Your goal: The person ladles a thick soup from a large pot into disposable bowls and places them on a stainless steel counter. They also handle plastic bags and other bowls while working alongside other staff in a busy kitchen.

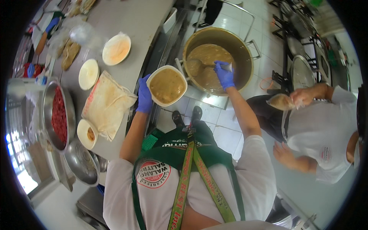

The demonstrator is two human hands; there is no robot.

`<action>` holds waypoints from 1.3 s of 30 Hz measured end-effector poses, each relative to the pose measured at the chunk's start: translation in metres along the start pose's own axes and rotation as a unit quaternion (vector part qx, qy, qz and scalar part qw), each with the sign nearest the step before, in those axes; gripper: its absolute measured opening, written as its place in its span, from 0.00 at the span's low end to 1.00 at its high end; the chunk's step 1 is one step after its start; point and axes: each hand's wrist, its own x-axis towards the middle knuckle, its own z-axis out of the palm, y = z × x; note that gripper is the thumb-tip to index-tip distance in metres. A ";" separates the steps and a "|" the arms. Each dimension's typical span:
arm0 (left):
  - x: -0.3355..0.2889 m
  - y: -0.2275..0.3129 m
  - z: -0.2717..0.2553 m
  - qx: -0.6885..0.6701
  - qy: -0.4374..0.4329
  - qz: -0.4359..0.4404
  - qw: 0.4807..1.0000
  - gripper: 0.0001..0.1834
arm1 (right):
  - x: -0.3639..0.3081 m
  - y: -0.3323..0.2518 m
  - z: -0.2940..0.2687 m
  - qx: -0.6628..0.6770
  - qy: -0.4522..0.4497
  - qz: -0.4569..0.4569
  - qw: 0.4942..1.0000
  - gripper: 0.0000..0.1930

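My left hand (144,95), in a blue glove, grips the side of a white plastic tub (165,104). Thick brown soup (167,84) fills the tub nearly to its rim. Close by on the right stands a large deep metal pot (242,51) with more of the same brown soup inside. Over the pot, my gloved right hand (224,74) is closed around the handle of a ladle (196,67). The ladle's bowl lies at the soup's surface, left of that hand, and looks filled with soup.
On the steel table (132,15) at left lie a folded cloth (107,105), white bowls (89,74) and a steel basin (71,111) of red ground meat. At right, a co-worker (322,130) holds a bag of something brown (280,102).
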 end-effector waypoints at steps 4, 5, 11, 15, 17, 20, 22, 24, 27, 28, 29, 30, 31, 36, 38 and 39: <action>0.018 0.013 0.004 -0.170 -0.107 -0.150 0.968 0.32 | -0.022 -0.025 -0.017 -0.115 0.081 -0.108 0.984 0.10; 0.012 0.026 0.017 -0.205 -0.128 -0.114 0.963 0.33 | -0.028 -0.045 -0.015 -0.036 0.092 -0.078 0.992 0.11; 0.016 -0.002 0.000 -0.005 -0.071 -0.074 0.995 0.40 | -0.105 -0.071 -0.049 -0.004 0.072 -0.029 0.997 0.09; 0.018 -0.006 0.018 -0.127 -0.124 -0.090 0.980 0.38 | -0.153 -0.078 -0.073 -0.193 0.082 -0.226 0.951 0.06; 0.017 -0.006 0.021 -0.061 -0.113 -0.076 0.989 0.39 | -0.186 -0.061 -0.069 -0.237 0.069 -0.291 0.924 0.08; 0.023 -0.018 0.026 -0.017 -0.079 -0.051 0.995 0.39 | -0.211 -0.054 -0.066 -0.074 0.031 -0.191 0.978 0.09; 0.027 -0.020 0.034 -0.011 -0.075 -0.052 0.996 0.39 | -0.230 -0.049 -0.066 0.247 -0.018 0.094 0.964 0.09; 0.034 -0.023 0.042 -0.007 -0.078 -0.057 0.995 0.38 | -0.243 -0.060 -0.069 0.257 -0.042 0.191 0.946 0.13; 0.061 -0.036 0.054 0.017 -0.096 -0.037 0.995 0.38 | -0.259 -0.064 -0.072 0.116 -0.097 0.165 0.975 0.16; 0.074 -0.049 0.054 0.021 -0.109 -0.026 0.994 0.37 | -0.263 -0.063 -0.072 0.088 -0.107 0.161 0.977 0.16; 0.083 -0.057 0.059 0.026 -0.084 0.007 0.996 0.36 | -0.265 -0.062 -0.073 0.059 -0.117 0.157 0.979 0.16; 0.084 -0.057 0.068 0.022 -0.083 -0.013 0.996 0.36 | -0.270 -0.060 -0.074 0.033 -0.123 0.158 0.979 0.17; 0.086 -0.049 0.080 0.015 -0.082 -0.031 0.996 0.36 | -0.275 -0.073 -0.080 -0.107 -0.163 0.114 0.974 0.19; 0.096 -0.032 0.114 -0.031 -0.107 -0.022 0.994 0.33 | -0.289 -0.075 -0.087 -0.115 -0.111 0.125 0.979 0.24; 0.104 -0.036 0.112 -0.041 -0.117 -0.013 0.992 0.33 | -0.290 -0.082 -0.088 -0.039 -0.079 0.196 0.977 0.26; 0.105 -0.039 0.110 -0.038 -0.115 -0.022 0.992 0.33 | -0.289 -0.080 -0.090 -0.016 -0.070 0.201 0.977 0.27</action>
